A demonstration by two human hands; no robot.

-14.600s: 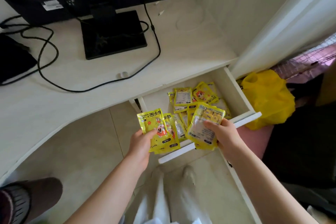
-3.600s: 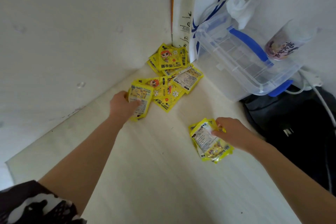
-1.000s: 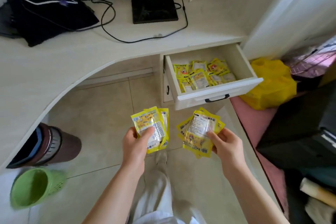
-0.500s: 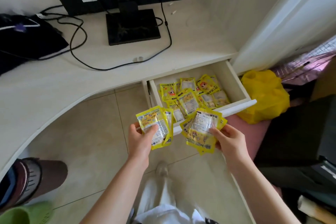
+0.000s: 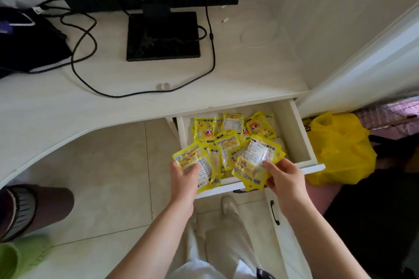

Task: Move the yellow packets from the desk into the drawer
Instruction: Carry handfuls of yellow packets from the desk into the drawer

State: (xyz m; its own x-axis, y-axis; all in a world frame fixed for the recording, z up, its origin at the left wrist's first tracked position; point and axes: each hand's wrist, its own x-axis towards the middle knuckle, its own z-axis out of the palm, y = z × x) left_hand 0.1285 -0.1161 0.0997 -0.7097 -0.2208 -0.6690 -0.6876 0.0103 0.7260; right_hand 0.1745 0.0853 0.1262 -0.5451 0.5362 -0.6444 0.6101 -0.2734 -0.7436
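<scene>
A white desk (image 5: 79, 115) fills the far and left part of the room, with a pale tiled floor (image 5: 108, 176) below it. A black screen stand (image 5: 163, 36) and a long black cable (image 5: 90, 52) are seen on the desk top. No yellow packets can be seen on this part of the desk.

Under the desk edge, a white drawer (image 5: 301, 140) is pulled open. Many yellow packets (image 5: 233, 129) are already lying inside it, all mixed up. A yellow bag (image 5: 340, 149) is seen on the right of the drawer.

The two hands are held apart, side by side, above the near edge of the drawer. A small bunch of packets (image 5: 199, 161) is gripped by the left hand (image 5: 184, 179), with the thumb laid across the top one. Another bunch (image 5: 256, 161) is pinched by the right hand (image 5: 283, 176). Both bunches are held up in the air, not yet let go.

The step in hand looks like the drop into the drawer. Next, the bunches should be carried a little farther in, over the pile, and the fingers should be opened. Care is needed so that no packet slips over the near edge onto the floor. It cannot be told from here if more packets are left on the desk.
</scene>
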